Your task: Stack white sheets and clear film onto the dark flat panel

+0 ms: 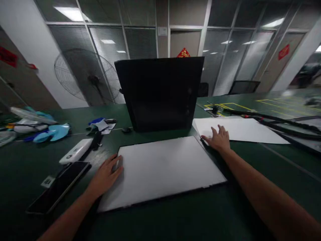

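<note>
On the green table (163, 222) lies a white board (165, 170) with dark edges. The left hand (106, 174) rests at its left edge, fingers a little apart; the right hand (219, 139), fingers loosely spread, is by a white sheet (253, 130), near the board's far right corner

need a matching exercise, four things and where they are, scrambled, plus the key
1. left hand
2. right hand
3. phone
4. fan

A. back left, behind the green table
B. left edge of the middle white sheet
C. lying flat, left of the left hand
D. left end of the right white sheet

Pairs: 1-B, 2-D, 3-C, 4-A
</note>
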The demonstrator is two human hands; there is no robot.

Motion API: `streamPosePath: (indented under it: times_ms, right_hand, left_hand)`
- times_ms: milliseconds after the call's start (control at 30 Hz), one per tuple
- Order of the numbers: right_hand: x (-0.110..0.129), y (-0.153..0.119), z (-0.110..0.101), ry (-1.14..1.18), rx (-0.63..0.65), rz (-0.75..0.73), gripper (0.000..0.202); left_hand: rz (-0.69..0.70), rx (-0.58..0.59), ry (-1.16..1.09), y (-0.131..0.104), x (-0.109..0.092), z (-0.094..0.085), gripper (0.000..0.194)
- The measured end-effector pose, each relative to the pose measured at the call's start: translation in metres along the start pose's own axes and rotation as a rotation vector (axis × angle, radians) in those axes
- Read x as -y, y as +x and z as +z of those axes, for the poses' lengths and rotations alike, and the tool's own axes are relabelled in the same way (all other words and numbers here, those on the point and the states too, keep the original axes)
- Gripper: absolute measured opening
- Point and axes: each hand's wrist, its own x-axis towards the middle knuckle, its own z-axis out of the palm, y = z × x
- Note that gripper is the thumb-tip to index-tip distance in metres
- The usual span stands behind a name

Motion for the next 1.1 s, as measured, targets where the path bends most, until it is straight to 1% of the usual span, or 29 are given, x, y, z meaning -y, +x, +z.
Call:
streamPosePath:
  times_ms: [133, 267, 333, 467, 667, 833, 967, 1100]
  right_hand:
    - [-0.002, 0.009, 0.004, 0.028, 0.091, 0.022, 0.097]
    - [-0.004, 0.016, 0.005, 0.048, 0.119, 0.054, 0.082]
    - [-0.004, 0.018, 0.004, 0.055, 0.117, 0.081, 0.078]
    - [-0.004, 0.018, 0.001, 0.063, 0.094, 0.136, 0.078]
    - [0.000, 0.011, -0.003, 0.068, 0.017, 0.162, 0.070]
    - [-0.006, 0.004, -0.012, 0.063, -0.057, 0.129, 0.065]
    - [-0.024, -0.001, -0.025, 0.046, -0.066, 0.047, 0.055]
    - [-0.043, -0.006, -0.034, 0.031, -0.038, -0.070, 0.049]
  left_hand:
    - [-0.007, -0.028, -0.001, 0.001, -0.004, 0.000, 0.068]
    - [-0.017, -0.029, -0.008, 0.001, -0.007, -0.002, 0.066]
    - [-0.024, -0.026, -0.006, 0.001, -0.008, -0.003, 0.066]
    - [-0.026, -0.030, 0.002, 0.000, -0.011, -0.004, 0.063]
    - [-0.017, -0.049, 0.025, -0.001, -0.012, -0.004, 0.061]
    - [-0.021, -0.026, 0.034, -0.001, -0.012, -0.005, 0.065]
    - [-0.021, -0.020, 0.044, -0.002, -0.011, -0.006, 0.064]
    - [-0.018, -0.005, 0.053, -0.002, -0.011, -0.006, 0.067]
